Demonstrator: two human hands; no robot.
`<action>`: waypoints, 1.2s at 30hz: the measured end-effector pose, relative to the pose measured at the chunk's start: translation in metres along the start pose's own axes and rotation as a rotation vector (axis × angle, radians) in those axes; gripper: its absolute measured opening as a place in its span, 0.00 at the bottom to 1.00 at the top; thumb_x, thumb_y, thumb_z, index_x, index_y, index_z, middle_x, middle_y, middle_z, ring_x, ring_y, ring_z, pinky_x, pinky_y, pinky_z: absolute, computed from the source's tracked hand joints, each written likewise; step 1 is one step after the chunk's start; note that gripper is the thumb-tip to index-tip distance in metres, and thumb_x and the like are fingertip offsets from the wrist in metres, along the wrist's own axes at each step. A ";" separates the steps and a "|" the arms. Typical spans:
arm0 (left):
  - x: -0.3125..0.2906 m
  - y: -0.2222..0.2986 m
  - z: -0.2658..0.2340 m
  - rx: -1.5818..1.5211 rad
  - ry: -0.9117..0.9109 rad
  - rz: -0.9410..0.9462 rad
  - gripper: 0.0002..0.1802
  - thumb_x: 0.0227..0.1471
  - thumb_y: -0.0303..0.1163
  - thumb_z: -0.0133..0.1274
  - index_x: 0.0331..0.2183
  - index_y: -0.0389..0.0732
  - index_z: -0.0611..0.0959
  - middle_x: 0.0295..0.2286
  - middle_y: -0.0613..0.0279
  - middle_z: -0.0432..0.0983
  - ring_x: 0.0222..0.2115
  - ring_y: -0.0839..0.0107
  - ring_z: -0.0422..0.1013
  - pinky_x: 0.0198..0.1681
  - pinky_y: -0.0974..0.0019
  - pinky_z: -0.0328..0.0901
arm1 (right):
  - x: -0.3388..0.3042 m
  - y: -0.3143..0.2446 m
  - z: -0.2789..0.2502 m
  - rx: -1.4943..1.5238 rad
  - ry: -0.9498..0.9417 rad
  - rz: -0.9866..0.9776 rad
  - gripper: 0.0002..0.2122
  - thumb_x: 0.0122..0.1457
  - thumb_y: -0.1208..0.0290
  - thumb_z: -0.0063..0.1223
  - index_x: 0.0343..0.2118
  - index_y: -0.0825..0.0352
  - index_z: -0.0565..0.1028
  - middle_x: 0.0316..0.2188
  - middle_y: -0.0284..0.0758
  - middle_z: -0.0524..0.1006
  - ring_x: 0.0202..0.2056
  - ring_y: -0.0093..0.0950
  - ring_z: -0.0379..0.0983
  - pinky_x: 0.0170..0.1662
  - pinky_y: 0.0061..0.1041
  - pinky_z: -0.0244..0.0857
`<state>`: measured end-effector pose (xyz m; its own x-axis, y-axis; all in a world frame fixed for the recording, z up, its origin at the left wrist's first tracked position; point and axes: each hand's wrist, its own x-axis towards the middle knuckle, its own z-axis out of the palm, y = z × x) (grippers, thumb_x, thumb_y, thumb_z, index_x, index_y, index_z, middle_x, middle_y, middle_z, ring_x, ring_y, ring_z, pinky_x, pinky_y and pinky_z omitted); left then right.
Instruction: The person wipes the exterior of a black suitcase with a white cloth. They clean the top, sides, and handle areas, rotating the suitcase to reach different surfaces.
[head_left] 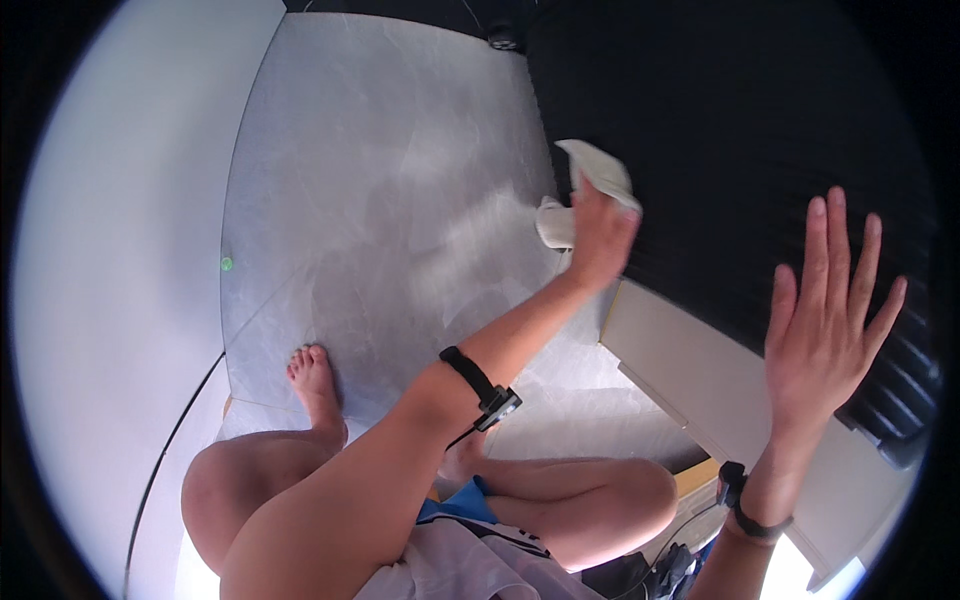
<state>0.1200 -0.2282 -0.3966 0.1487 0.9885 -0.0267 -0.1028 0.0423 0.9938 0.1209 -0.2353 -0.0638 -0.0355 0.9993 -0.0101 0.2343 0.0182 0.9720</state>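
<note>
Cloth point(606, 172), off-white and creased, is held in the person's left grip point(603, 238), at the left edge of a broad black surface point(720, 130). Fingers of the left grip are closed on the material; one fold stands out above the knuckles and a second bulges to the left of the hand, over the floor side. Slight blur affects this hand, and whether the cloth presses on the black surface cannot be told. Right grip point(822, 325) is spread wide, palm down, holding nothing; it lies over the black surface, well apart from the cloth (contact under the palm is hidden from view). Black wristband point(762, 518) is worn on the right wrist. Black strap point(468, 372), carrying a small device, circles the left arm near the elbow. White panel point(675, 345) runs below the near edge of the black surface. Floor point(380, 180) is grey, marbled tile. Small green round item point(227, 264) sits at the floor's left margin, by the white wall point(130, 250). Black cable point(172, 440) runs down across that wall. Bare foot point(316, 382) stands on the tile.
</note>
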 end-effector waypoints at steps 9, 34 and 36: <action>-0.019 0.176 -0.007 0.095 -0.123 0.504 0.34 0.51 0.47 0.62 0.57 0.45 0.78 0.65 0.41 0.57 0.71 0.40 0.36 0.67 0.23 0.31 | 0.030 0.010 -0.014 -0.136 0.015 -0.037 0.22 0.73 0.48 0.29 0.66 0.37 0.66 0.68 0.13 0.63 0.71 0.21 0.52 0.75 0.43 0.38; -0.031 0.028 0.002 0.010 0.048 0.181 0.27 0.63 0.32 0.49 0.60 0.33 0.66 0.62 0.39 0.59 0.66 0.40 0.50 0.69 0.33 0.34 | 0.024 0.024 -0.009 0.519 0.475 0.013 0.13 0.59 0.65 0.58 0.47 0.54 0.83 0.57 0.27 0.78 0.63 0.34 0.68 0.67 0.42 0.55; -0.044 0.062 0.008 0.016 0.000 0.303 0.27 0.55 0.28 0.53 0.56 0.34 0.71 0.61 0.40 0.61 0.66 0.40 0.50 0.68 0.29 0.33 | 0.023 0.029 -0.008 0.641 0.558 0.021 0.11 0.57 0.69 0.59 0.43 0.58 0.84 0.54 0.32 0.79 0.62 0.38 0.69 0.65 0.40 0.58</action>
<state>0.1152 -0.2700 -0.3328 0.1132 0.9559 0.2708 -0.1270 -0.2564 0.9582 0.1192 -0.2123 -0.0338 -0.4596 0.8404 0.2873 0.7396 0.1830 0.6477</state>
